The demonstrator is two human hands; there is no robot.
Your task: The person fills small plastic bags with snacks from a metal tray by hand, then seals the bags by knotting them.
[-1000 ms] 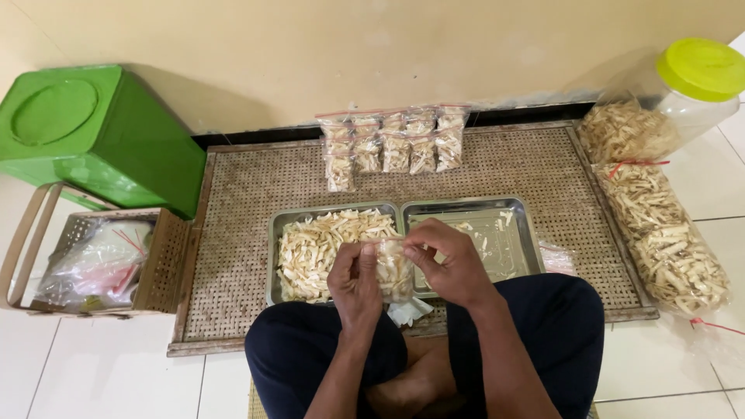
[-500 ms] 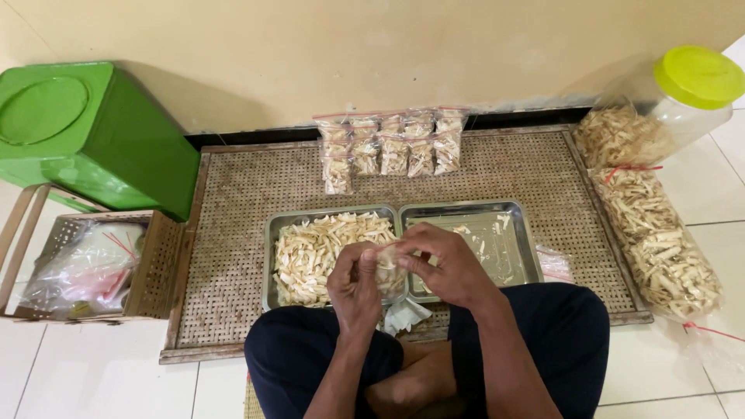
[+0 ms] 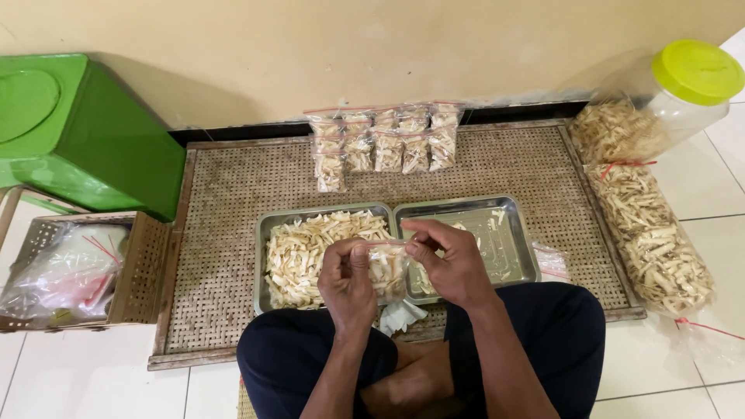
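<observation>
Small clear plastic bag of pale snack sticks (image 3: 386, 268) is pinched at its top by left hand (image 3: 347, 281) and right hand (image 3: 448, 260). Uneven pressing could leave its mouth gaping, spilling sticks over the steel tray (image 3: 264, 256).

— Where are the hands?

— Both raised in front of the lap, close together. The left hand (image 3: 347, 278) shows its back, fingers curled inward and pinching.

— And the right hand (image 3: 450, 260)?

— Thumb and forefinger pinched, pointing toward the left. Both forearms rise from the crossed legs, elbows bent.
</observation>
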